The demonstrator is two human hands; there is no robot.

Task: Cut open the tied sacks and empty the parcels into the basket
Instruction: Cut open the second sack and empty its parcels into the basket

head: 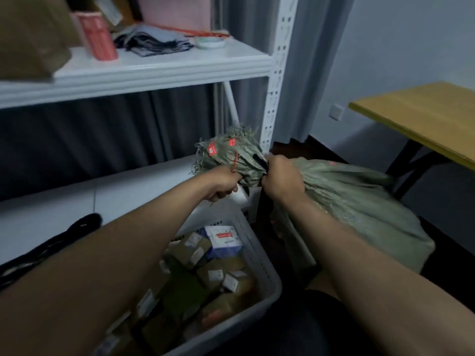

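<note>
A green woven sack lies tilted over the right side of a white plastic basket, its bunched neck pointing left. Red ties with red tags bind the neck below its frayed mouth. My left hand grips the neck by the red tie. My right hand is curled round the neck just behind it, and a black tip, perhaps a cutting tool, sticks out above its fingers. The basket holds several brown and white parcels.
A white metal rack stands behind, its shelf carrying a red roll, dark cloth and tape. A black strap lies on the lower shelf. A yellow table stands at the right over dark floor.
</note>
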